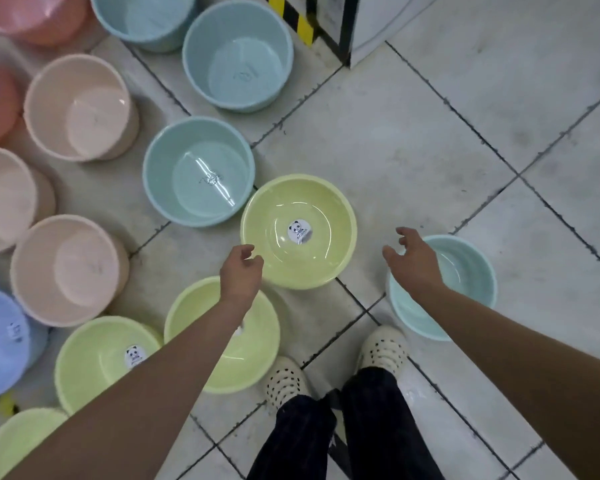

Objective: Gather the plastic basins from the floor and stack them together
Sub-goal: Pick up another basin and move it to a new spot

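View from the head camera, looking down at a tiled floor [413, 133] on which the plastic basins stood apart, rims up, none visibly gathered into a common stack. The step in hand appeared to be the reach for a first pick-up. The left hand [241, 271] hovered at the near-left rim of the central yellow basin [326, 216], fingers loosely curled and gripping nothing. The right hand [414, 263] hung beside that basin's right, above the edge of a small pale-blue basin [465, 271], fingers relaxed and apart, also empty. Whether either hand touched a rim could not be told.

The next move probably called for closing fingers on a rim, lifting, and lowering the basin squarely into one of like size, such as the nearer yellow basin [253, 348] just beside it.

Contents: the central yellow basin held only a panda sticker [299, 231] on its bottom. The teal basin [198, 171] touching its far-left rim showed a glossy, bare interior with a faint mark. The beige basins [70, 271] at left appeared empty.
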A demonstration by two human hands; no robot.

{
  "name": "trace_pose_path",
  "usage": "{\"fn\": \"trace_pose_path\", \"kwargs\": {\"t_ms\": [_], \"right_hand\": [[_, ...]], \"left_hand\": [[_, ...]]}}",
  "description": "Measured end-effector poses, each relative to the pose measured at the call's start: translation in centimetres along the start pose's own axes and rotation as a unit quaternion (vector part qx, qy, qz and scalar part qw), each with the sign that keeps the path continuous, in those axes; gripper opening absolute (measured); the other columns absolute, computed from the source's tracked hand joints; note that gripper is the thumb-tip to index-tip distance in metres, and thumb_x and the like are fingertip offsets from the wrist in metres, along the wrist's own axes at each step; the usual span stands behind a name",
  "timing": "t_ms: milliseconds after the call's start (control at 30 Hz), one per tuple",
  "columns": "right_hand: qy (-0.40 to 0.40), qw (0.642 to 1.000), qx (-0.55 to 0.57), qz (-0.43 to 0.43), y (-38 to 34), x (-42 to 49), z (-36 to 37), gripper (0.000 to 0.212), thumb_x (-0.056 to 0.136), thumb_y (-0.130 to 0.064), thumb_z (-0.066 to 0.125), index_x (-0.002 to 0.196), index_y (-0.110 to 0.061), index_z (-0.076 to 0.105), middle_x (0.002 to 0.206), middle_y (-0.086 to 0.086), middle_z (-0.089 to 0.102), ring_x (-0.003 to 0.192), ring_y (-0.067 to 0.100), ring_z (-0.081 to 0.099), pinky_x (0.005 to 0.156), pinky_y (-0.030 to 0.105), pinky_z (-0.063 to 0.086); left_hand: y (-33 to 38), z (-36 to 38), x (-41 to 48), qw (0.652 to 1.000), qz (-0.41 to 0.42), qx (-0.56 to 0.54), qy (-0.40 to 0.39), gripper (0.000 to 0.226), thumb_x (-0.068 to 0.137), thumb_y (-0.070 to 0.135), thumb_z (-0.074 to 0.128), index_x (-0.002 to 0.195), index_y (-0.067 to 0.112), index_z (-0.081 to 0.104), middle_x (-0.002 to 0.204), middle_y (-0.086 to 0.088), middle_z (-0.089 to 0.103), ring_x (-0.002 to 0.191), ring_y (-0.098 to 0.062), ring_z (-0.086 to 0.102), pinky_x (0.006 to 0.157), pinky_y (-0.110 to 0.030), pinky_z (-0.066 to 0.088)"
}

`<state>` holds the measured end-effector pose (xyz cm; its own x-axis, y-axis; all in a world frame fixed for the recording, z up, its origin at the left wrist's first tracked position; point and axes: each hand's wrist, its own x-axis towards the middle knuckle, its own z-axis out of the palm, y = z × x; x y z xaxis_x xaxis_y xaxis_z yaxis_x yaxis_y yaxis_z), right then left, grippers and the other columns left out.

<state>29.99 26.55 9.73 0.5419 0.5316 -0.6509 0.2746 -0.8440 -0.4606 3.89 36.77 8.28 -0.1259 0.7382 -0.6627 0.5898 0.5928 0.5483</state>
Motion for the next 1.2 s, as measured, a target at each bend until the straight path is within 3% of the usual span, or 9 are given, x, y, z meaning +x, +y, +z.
{"fn": "trace_pose_path", "kwargs": {"t_ms": [200, 300, 367, 500, 667, 800, 933, 1067, 1200], "right_hand": [[-0.023, 0.998, -0.052, -0.007, -0.9, 6.5, 5.1, 0.055, 0.094, -0.024, 0.057, 0.145, -0.015, 0.040, 0.139, 0.013, 0.054, 0.124, 0.028, 0.053, 0.100, 0.036, 0.040], [-0.047, 0.996, -0.079, -0.005, -0.4, 10.2, 8.4, 0.061, 0.094, -0.025, 0.059, 0.148, -0.014, 0.035, 0.142, 0.013, 0.051, 0.127, 0.029, 0.051, 0.092, 0.034, 0.042], [-0.064, 0.992, -0.107, -0.025, 0.4, 12.4, 10.5, 0.064, 0.093, -0.021, 0.060, 0.150, -0.012, 0.031, 0.144, 0.015, 0.047, 0.128, 0.031, 0.050, 0.097, 0.035, 0.041], [-0.076, 0.983, -0.157, -0.062, 2.2, 15.8, 13.1, 0.071, 0.094, -0.017, 0.058, 0.153, -0.012, 0.019, 0.145, 0.017, 0.042, 0.126, 0.036, 0.049, 0.101, 0.041, 0.041], [-0.077, 0.988, -0.137, 0.002, 3.1, 18.4, 14.8, 0.057, 0.097, -0.023, 0.054, 0.145, -0.018, 0.023, 0.114, 0.014, 0.054, 0.099, 0.041, 0.062, 0.080, 0.052, 0.057], [-0.074, 0.990, -0.124, -0.001, 3.2, 18.8, 15.3, 0.040, 0.099, -0.022, 0.049, 0.131, -0.014, 0.027, 0.108, 0.011, 0.047, 0.091, 0.039, 0.061, 0.064, 0.051, 0.060], [-0.085, 0.988, -0.128, -0.025, 2.6, 17.6, 13.7, 0.041, 0.099, -0.019, 0.049, 0.133, -0.010, 0.027, 0.109, 0.011, 0.047, 0.089, 0.035, 0.058, 0.058, 0.043, 0.057], [-0.063, 0.987, -0.139, -0.059, 0.2, 14.0, 11.1, 0.040, 0.099, -0.019, 0.049, 0.132, -0.006, 0.028, 0.107, 0.010, 0.047, 0.088, 0.033, 0.054, 0.067, 0.041, 0.050], [-0.090, 0.975, -0.169, -0.110, -3.6, 9.1, 9.4, 0.041, 0.100, -0.020, 0.048, 0.133, -0.006, 0.027, 0.106, 0.009, 0.049, 0.088, 0.031, 0.053, 0.071, 0.036, 0.043]], "left_hand": [[-3.9, 0.0, 6.2, 0.999, -0.036, 0.020, 0.025, 0.043, 0.090, 0.024, 0.062, 0.131, 0.013, 0.053, 0.129, -0.006, 0.059, 0.096, -0.016, 0.054, 0.082, -0.023, 0.036], [-6.5, 1.7, 9.8, 0.998, -0.051, 0.014, 0.018, 0.053, 0.089, 0.025, 0.065, 0.138, 0.013, 0.047, 0.135, -0.008, 0.056, 0.111, -0.020, 0.056, 0.089, -0.024, 0.038], [-7.9, 3.2, 12.0, 0.998, -0.068, -0.006, -0.005, 0.061, 0.088, 0.024, 0.067, 0.142, 0.013, 0.042, 0.134, -0.008, 0.055, 0.120, -0.024, 0.055, 0.097, -0.028, 0.041], [-10.4, 5.7, 15.4, 0.996, -0.072, -0.037, -0.022, 0.056, 0.080, 0.023, 0.071, 0.131, 0.016, 0.049, 0.113, -0.001, 0.064, 0.105, -0.026, 0.064, 0.096, -0.043, 0.051], [-12.3, 8.1, 17.2, 0.997, -0.066, -0.024, 0.012, 0.051, 0.085, 0.005, 0.056, 0.132, 0.015, 0.039, 0.103, -0.004, 0.059, 0.092, -0.028, 0.060, 0.080, -0.032, 0.049], [-13.3, 8.8, 17.5, 0.999, -0.016, -0.001, 0.030, 0.037, 0.090, 0.007, 0.051, 0.125, 0.010, 0.038, 0.100, -0.007, 0.059, 0.088, -0.028, 0.058, 0.076, -0.031, 0.045], [-12.9, 7.6, 15.7, 0.999, 0.022, -0.005, 0.040, 0.037, 0.092, 0.008, 0.051, 0.127, 0.009, 0.040, 0.099, -0.006, 0.059, 0.086, -0.026, 0.057, 0.076, -0.030, 0.044], [-11.1, 4.6, 12.0, 0.997, 0.040, -0.048, 0.051, 0.037, 0.093, 0.007, 0.050, 0.129, 0.011, 0.042, 0.100, -0.005, 0.061, 0.086, -0.025, 0.058, 0.074, -0.029, 0.045], [-10.5, -0.2, 7.7, 0.992, 0.010, -0.102, 0.073, 0.036, 0.092, 0.008, 0.050, 0.127, 0.016, 0.042, 0.099, -0.008, 0.064, 0.088, -0.030, 0.063, 0.078, -0.039, 0.054]]}}
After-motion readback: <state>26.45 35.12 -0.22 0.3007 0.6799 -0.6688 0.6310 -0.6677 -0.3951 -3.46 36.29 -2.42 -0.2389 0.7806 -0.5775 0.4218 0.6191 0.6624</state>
